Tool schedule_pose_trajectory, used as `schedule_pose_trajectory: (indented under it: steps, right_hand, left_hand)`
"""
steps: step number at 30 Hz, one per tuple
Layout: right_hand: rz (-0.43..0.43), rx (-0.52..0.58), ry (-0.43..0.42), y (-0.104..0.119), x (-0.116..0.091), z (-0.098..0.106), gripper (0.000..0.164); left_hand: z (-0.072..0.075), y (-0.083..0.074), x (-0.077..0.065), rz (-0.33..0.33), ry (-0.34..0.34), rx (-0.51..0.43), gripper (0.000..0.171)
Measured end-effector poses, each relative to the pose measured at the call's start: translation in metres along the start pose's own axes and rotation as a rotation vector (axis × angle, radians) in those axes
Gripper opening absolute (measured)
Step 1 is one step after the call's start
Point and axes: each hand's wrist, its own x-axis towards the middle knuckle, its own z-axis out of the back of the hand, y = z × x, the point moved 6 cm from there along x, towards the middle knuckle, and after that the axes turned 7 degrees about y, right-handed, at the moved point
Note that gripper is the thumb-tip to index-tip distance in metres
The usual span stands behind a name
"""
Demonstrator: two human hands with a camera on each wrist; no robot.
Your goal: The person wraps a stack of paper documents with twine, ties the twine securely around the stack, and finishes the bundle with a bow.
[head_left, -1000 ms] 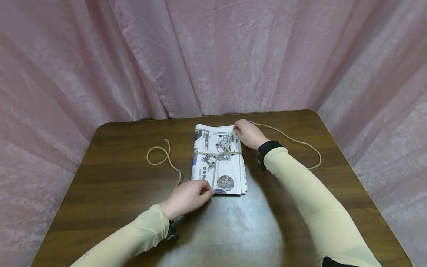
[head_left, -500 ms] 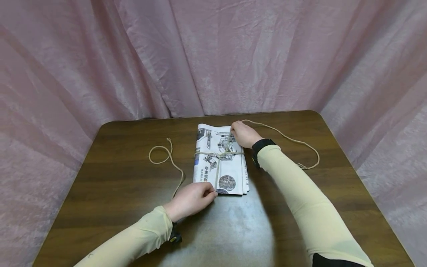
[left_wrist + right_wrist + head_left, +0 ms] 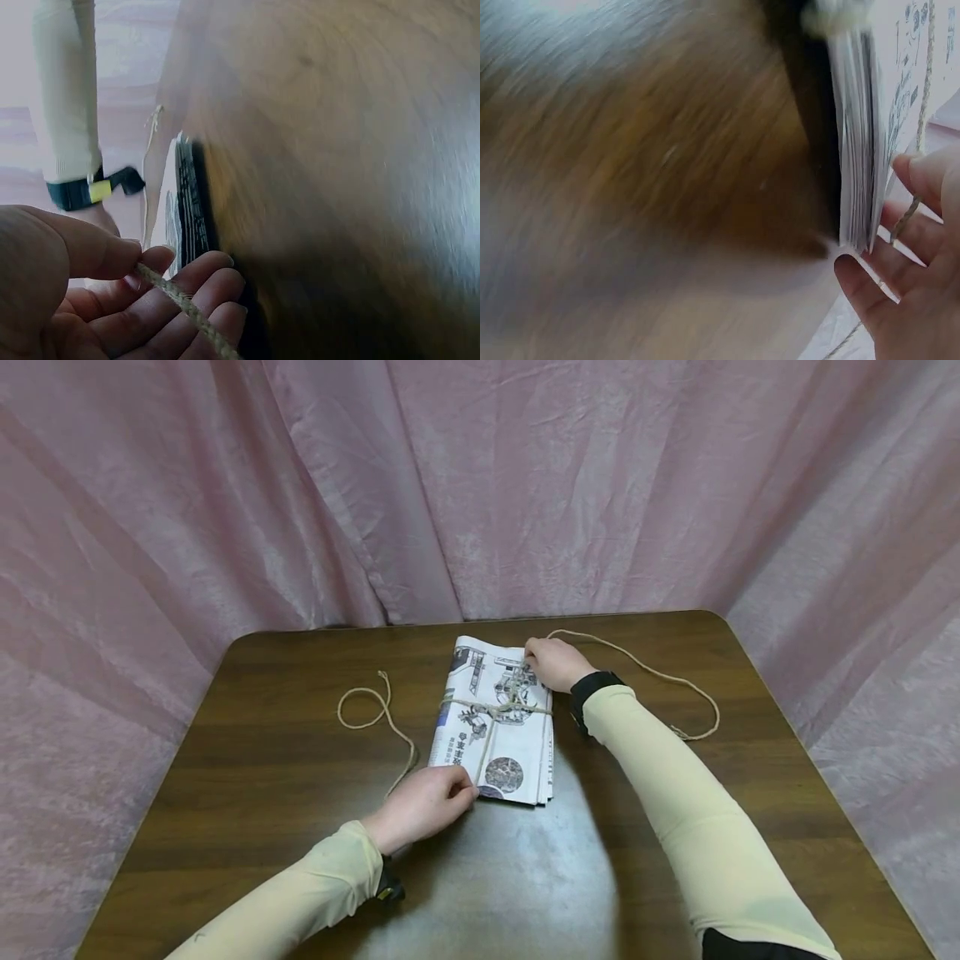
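Observation:
A folded stack of newspapers [image 3: 528, 752] lies mid-table, slightly turned, with a beige rope [image 3: 486, 749] crossing over its top lengthwise and sideways. At the near edge my left hand [image 3: 423, 806] pinches the rope; the left wrist view shows the rope [image 3: 180, 298] between thumb and fingers, its length running across the fingers. My right hand [image 3: 557, 664] is at the far right corner. In the right wrist view its thumb and fingers hold the rope [image 3: 906, 217] beside the page edges [image 3: 859, 150]. The stack's underside is hidden.
On the brown wooden table [image 3: 247, 793], one loose rope tail [image 3: 411, 747] curls in a loop at left. Another rope tail [image 3: 660, 675] arcs along the right side. A pink curtain [image 3: 570, 510] hangs behind the table's far edge.
The newspaper stack has turned slightly clockwise, its far end shifting right and its near end left. Over the last half second my left hand has moved a little left, my right hand slightly right.

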Motion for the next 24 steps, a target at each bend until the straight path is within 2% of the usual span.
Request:
schedule_pose_trajectory:
  steps: [10, 16, 24]
  right_hand:
    - [0.001, -0.099, -0.103, -0.013, -0.034, 0.008, 0.018]
    - [-0.02, -0.064, -0.149, -0.022, -0.057, 0.011, 0.02]
    - [-0.017, -0.047, -0.199, -0.02, -0.09, 0.009, 0.015]
  left_hand:
    - [0.024, 0.037, 0.0, 0.119, -0.043, -0.011, 0.016]
    - [0.042, 0.062, 0.005, 0.145, -0.096, -0.016, 0.016]
    - [0.061, 0.092, 0.015, 0.202, -0.141, -0.038, 0.015]
